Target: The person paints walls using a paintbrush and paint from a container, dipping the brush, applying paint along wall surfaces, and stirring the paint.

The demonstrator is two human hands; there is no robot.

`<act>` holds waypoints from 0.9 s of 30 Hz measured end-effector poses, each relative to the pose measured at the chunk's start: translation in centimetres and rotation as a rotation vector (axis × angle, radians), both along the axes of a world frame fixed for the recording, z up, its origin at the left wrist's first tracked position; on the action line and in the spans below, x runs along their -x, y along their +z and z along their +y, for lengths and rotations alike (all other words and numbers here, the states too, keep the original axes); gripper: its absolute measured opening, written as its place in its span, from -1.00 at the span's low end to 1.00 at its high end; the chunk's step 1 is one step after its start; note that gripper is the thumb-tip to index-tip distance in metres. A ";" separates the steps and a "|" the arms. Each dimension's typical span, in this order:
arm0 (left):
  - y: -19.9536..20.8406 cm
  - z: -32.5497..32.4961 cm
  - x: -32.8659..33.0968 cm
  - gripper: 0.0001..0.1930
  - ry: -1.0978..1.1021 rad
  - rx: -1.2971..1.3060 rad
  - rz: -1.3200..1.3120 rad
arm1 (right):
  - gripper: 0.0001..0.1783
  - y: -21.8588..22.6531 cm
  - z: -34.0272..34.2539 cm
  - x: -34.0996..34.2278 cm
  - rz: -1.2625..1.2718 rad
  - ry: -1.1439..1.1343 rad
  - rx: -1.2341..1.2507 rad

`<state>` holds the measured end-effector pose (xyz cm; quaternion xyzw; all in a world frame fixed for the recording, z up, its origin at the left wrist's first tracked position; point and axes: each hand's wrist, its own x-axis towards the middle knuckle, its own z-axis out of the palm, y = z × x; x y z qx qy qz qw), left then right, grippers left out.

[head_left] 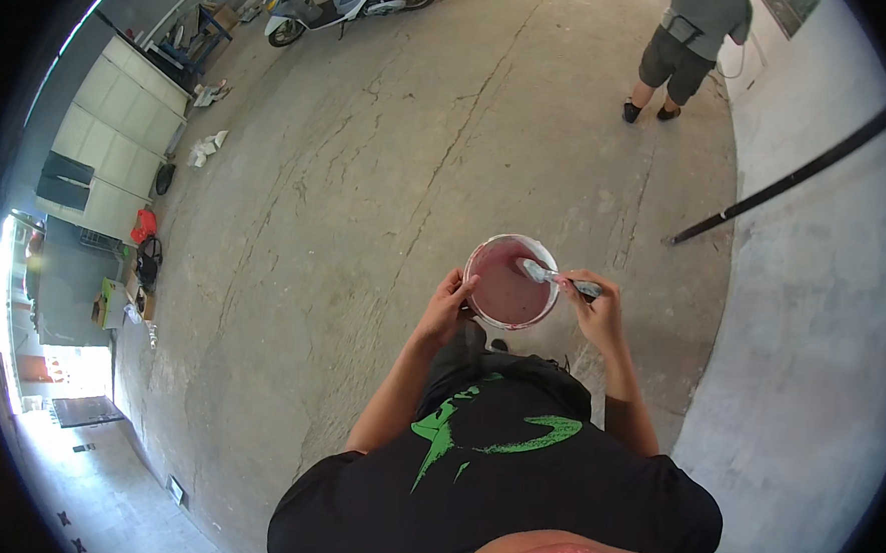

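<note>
In front of my body is a round white bucket (471,255) with pinkish-red liquid, likely paint, inside it. My left hand (452,299) grips the bucket at its left rim, thumb over the edge. A paintbrush (538,272) with a whitish, paint-smeared head and a dark-ended handle is held in my right hand (598,303), fingers closed round the handle. The brush slants over the right part of the bucket, its head pointing left inside the rim. Whether the bristle tips touch the liquid I cannot tell.
Cracked concrete floor (367,192) spreads ahead. A pale wall (801,325) with a black pole (789,179) leaning on it stands at my right. At the far right is a person (686,44), turned away. A scooter (347,1) and cabinets (120,129) stand to the left.
</note>
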<state>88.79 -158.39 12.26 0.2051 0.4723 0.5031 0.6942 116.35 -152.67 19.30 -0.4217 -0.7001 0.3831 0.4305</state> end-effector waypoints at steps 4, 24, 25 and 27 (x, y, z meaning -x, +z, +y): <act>-0.9 11.9 1.7 -0.72 0.025 0.015 -0.008 | -0.84 -0.7 12.4 1.3 -0.035 0.045 0.120; 0.7 82.0 -0.2 -0.75 -0.367 -0.018 -0.029 | -0.87 4.1 71.2 -0.3 -0.009 -0.329 0.089; 0.5 85.8 -0.7 -0.75 -0.376 -0.029 -0.028 | -0.86 3.8 74.3 -0.6 0.003 -0.348 0.118; 0.1 92.4 -1.9 -0.77 -0.398 -0.085 -0.071 | -0.87 3.9 80.1 -1.4 -0.009 -0.362 0.077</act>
